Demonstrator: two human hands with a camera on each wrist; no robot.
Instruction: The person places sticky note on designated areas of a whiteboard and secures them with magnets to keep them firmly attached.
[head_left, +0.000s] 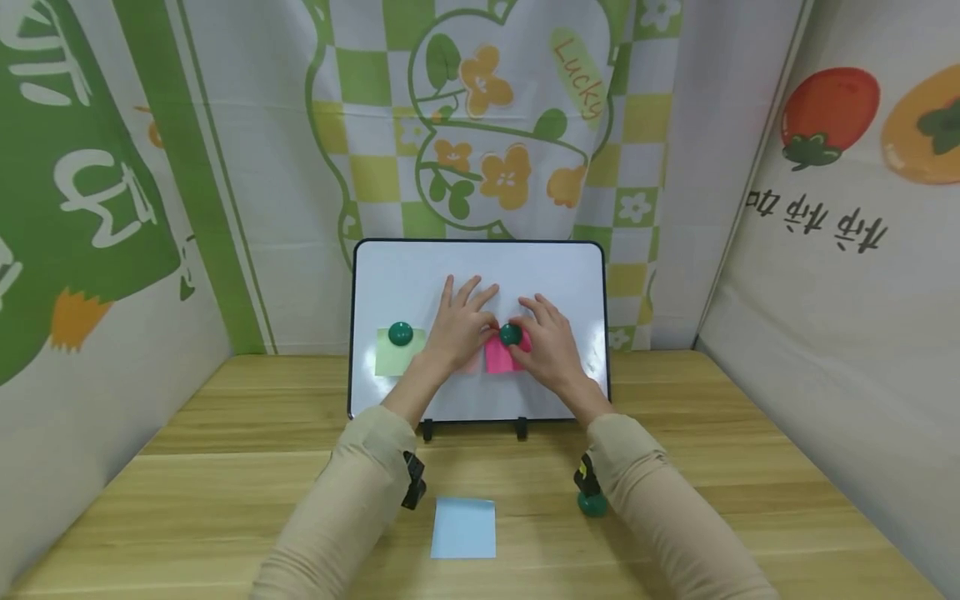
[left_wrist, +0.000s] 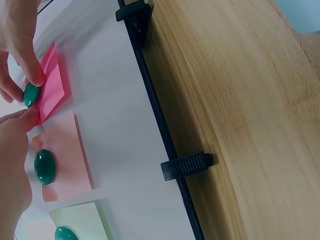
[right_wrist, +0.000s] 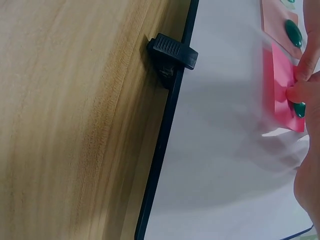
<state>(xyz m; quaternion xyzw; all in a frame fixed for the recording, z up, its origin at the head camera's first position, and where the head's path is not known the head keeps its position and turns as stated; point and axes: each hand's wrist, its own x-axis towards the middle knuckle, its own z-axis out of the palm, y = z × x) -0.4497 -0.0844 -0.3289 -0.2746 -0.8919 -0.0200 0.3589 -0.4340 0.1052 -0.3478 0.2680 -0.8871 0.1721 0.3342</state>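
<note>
Your right grip (head_left: 551, 343) pinches the magnet (head_left: 511, 334) at the pink note's (head_left: 498, 360) 12 o'clock. Left grip (head_left: 456, 329) touches note's 10 o'clock; can't tell if pinching. Note: whiteboard (head_left: 420, 279) centre's 4 o'clock.

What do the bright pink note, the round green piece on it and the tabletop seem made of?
Bright pink note: likely paper, thin and matte.
Round green piece: glossy, perhaps plastic, given its highlight.
Tabletop: wood or printed laminate, satin, with visible grain.
</note>
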